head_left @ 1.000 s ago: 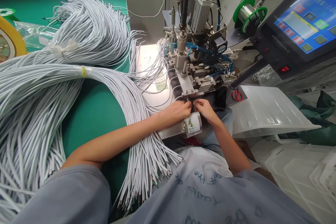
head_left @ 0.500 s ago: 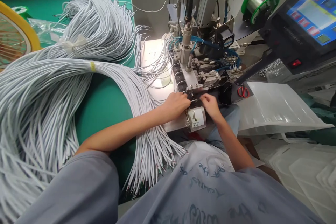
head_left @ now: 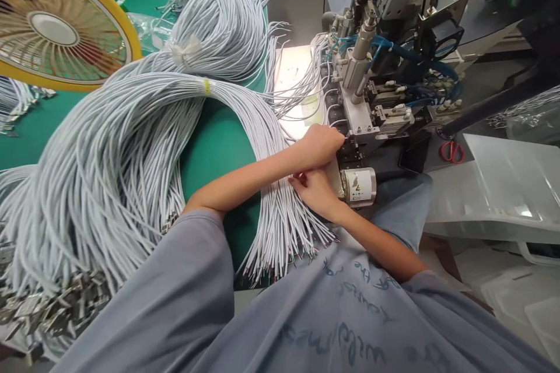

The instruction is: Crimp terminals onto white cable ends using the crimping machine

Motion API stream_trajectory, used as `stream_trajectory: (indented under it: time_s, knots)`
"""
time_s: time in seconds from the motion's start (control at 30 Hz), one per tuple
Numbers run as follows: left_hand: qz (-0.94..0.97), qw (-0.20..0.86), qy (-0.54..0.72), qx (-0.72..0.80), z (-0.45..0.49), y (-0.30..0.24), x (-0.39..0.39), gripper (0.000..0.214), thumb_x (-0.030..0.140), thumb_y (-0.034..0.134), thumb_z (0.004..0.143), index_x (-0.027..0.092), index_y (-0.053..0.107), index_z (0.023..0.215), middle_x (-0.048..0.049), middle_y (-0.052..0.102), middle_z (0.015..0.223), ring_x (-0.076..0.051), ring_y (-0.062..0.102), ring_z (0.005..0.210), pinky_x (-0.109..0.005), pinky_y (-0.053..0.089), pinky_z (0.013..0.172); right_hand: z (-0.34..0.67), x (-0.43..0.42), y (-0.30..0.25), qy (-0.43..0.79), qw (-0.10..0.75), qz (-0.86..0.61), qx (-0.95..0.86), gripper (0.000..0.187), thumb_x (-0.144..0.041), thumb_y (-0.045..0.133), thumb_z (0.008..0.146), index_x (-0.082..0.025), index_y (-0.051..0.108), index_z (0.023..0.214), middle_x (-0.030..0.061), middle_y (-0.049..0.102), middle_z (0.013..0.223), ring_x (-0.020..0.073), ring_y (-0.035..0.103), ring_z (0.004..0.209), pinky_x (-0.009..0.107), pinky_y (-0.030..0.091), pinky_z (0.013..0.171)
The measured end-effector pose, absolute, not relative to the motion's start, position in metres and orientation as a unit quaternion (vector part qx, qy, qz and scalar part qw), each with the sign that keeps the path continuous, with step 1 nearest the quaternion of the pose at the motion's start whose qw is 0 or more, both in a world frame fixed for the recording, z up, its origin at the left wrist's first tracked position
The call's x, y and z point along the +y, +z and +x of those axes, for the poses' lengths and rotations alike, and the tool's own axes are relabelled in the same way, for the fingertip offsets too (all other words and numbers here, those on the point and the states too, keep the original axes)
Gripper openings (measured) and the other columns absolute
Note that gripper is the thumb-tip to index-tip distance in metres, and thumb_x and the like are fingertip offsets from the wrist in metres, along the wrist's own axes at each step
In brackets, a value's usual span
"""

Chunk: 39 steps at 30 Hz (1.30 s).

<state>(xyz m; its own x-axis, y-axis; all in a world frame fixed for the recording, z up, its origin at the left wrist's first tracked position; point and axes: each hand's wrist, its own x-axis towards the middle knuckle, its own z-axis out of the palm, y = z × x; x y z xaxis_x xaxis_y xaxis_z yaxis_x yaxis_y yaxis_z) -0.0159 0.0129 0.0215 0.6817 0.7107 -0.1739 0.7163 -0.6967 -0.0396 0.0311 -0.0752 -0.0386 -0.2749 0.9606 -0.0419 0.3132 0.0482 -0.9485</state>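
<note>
My left hand [head_left: 324,143] is closed at the front edge of the machine [head_left: 355,128], its fingertips beside the track; whatever they pinch is hidden. Below my left wrist, my right hand [head_left: 315,191] lies at the right side of a bundle of white cables [head_left: 238,102]. Its thumb and fingers are curled in on a white cable there, partly covered by my left forearm. Yellow tape [head_left: 207,87] binds the bundle, whose stripped ends fan out toward my shirt. Several cables run into the machine's track behind my left hand.
A labelled cylinder [head_left: 361,186] sits just right of my right hand. Red scissors [head_left: 452,152] and a white plastic sheet [head_left: 516,175] lie farther right. At left are a yellow fan [head_left: 126,29] and a second cable bundle [head_left: 219,23] on the green table [head_left: 210,157].
My right hand has moved left from the machine's front, under my left forearm, to the cable bundle. My left hand stays at the machine, slightly nearer the track. The view has shifted left.
</note>
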Motion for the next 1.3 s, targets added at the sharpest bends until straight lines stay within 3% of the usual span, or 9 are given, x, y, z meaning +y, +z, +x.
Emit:
stream_trajectory:
  time_s: [0.1,0.23,0.4,0.6,0.77,0.87,0.97,1.13,1.3]
  knots:
    - [0.92,0.014,-0.079,0.384,-0.015,0.022,0.012,0.023,0.006,0.046,0.078,0.011,0.069,0.077,-0.0128,0.067,0.074,-0.023,0.063,0.069,-0.028,0.033,0.052,0.024,-0.068,-0.039,0.491,0.356,-0.517,-0.604,0.02,-0.022,0.052,0.069,-0.021,0.04,0.053,-0.0028,0.045,0.048,0.0122,0.044,0.05,0.027,0.035,0.051]
    - [0.926,0.043,-0.043,0.372,-0.009,0.029,0.0,0.025,0.012,0.045,0.084,0.011,0.067,0.072,-0.0115,0.067,0.072,-0.021,0.063,0.067,-0.028,0.033,0.051,0.03,-0.077,-0.034,0.633,0.371,-0.488,-0.473,0.025,-0.028,0.05,0.07,-0.022,0.037,0.05,-0.0037,0.04,0.045,0.0101,0.037,0.045,0.025,0.032,0.045]
    - [0.944,0.196,0.094,0.25,-0.003,0.038,-0.026,0.034,0.033,0.038,0.094,0.016,0.067,0.091,-0.0058,0.067,0.085,-0.015,0.062,0.073,-0.025,0.036,0.056,0.066,-0.096,-0.017,0.761,0.322,-0.421,-0.374,0.027,-0.035,0.056,0.073,-0.02,0.041,0.055,-0.0053,0.038,0.05,0.0077,0.034,0.045,0.025,0.037,0.046]
    - [0.914,0.339,0.129,0.182,-0.004,0.041,-0.034,0.038,0.034,0.035,0.096,0.01,0.061,0.109,-0.0098,0.064,0.101,-0.016,0.06,0.087,-0.024,0.042,0.073,0.119,-0.102,0.004,0.77,0.191,-0.425,-0.436,0.03,-0.042,0.053,0.079,-0.021,0.047,0.059,-0.0043,0.041,0.048,0.0069,0.03,0.039,0.023,0.02,0.036]
    - [0.898,0.354,0.155,0.209,-0.005,0.033,-0.024,0.037,0.039,0.042,0.093,0.01,0.062,0.107,-0.0106,0.063,0.094,-0.016,0.059,0.082,-0.025,0.043,0.072,0.147,-0.095,0.009,0.567,0.36,-0.522,-0.527,0.027,-0.04,0.064,0.073,-0.017,0.057,0.062,-0.0005,0.054,0.057,0.0107,0.046,0.053,0.023,0.037,0.047]
    - [0.871,0.359,0.237,0.237,-0.004,0.022,-0.016,0.037,0.04,0.058,0.084,0.011,0.062,0.107,-0.0069,0.062,0.087,-0.013,0.057,0.074,-0.023,0.043,0.066,0.159,-0.087,0.006,0.466,0.466,-0.565,-0.496,0.02,-0.034,0.072,0.066,-0.017,0.063,0.072,-0.0005,0.059,0.063,0.0101,0.049,0.053,0.023,0.039,0.048]
    - [0.845,0.348,0.321,0.247,-0.003,0.014,-0.011,0.027,0.034,0.058,0.085,0.012,0.065,0.099,-0.0035,0.059,0.077,-0.01,0.053,0.065,-0.021,0.042,0.06,0.163,-0.082,0.003,0.428,0.573,-0.545,-0.438,0.017,-0.026,0.075,0.064,-0.018,0.062,0.072,-0.0023,0.06,0.066,0.0076,0.05,0.051,0.022,0.041,0.049]
    - [0.854,0.316,0.349,0.222,-0.003,0.017,-0.01,0.022,0.023,0.048,0.09,0.014,0.067,0.09,-0.001,0.054,0.067,-0.008,0.051,0.061,-0.019,0.039,0.056,0.154,-0.079,0.005,0.485,0.629,-0.452,-0.405,0.013,-0.029,0.067,0.072,-0.019,0.065,0.078,-0.0005,0.062,0.066,0.0104,0.056,0.057,0.024,0.047,0.052]
    - [0.871,0.301,0.332,0.201,-0.005,0.019,-0.01,0.022,0.021,0.046,0.09,0.013,0.066,0.09,-0.0009,0.053,0.064,-0.009,0.05,0.059,-0.019,0.037,0.054,0.151,-0.077,0.004,0.437,0.648,-0.477,-0.402,0.014,-0.03,0.067,0.074,-0.02,0.065,0.083,-0.0012,0.062,0.063,0.0108,0.057,0.056,0.026,0.05,0.055]
